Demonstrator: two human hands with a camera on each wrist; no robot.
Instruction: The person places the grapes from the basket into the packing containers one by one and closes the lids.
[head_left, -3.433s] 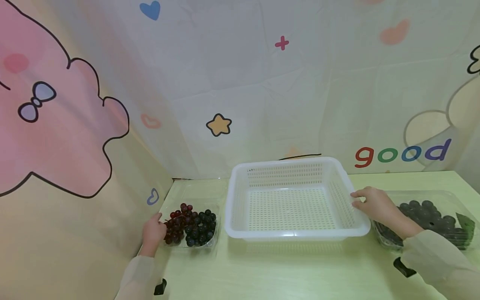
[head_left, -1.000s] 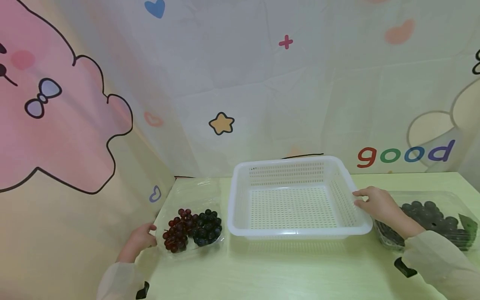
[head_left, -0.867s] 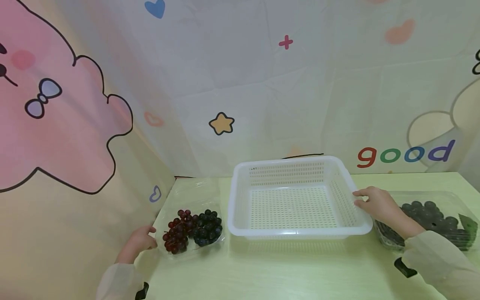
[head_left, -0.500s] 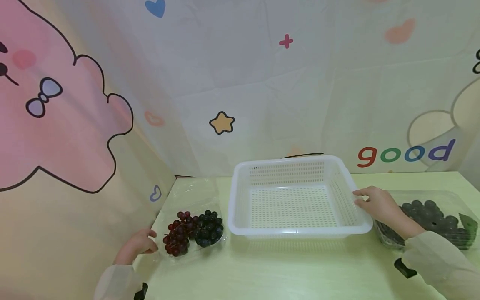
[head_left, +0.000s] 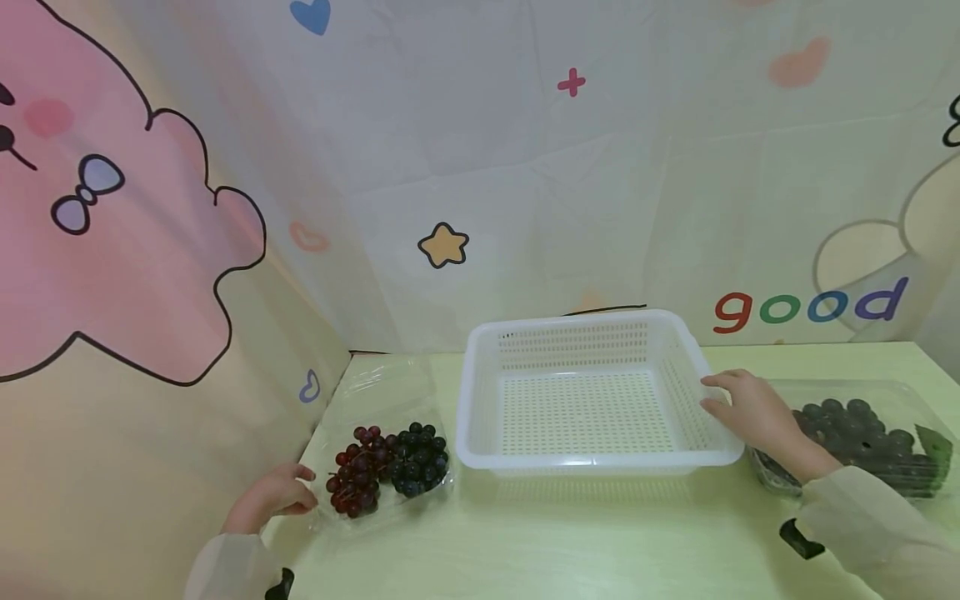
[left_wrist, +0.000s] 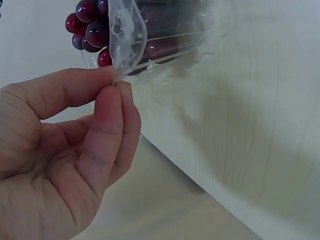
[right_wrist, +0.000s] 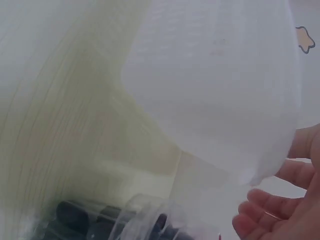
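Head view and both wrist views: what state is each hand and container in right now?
left hand: pinching the tab of the clear grape tray
clear grape tray: lid open, red and dark grapes inside
white basket: upright, empty
right hand: on the basket's right rim
right clear tray: holds dark grapes

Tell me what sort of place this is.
Probably a staged tabletop set, not a real kitchen: a cartoon-printed cloth backdrop, a pale green table, a white basket and boxed grapes.

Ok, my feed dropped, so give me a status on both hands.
Left hand pinches the tab of the clear grape box. Right hand rests on the white basket rim. Nothing between box and basket.
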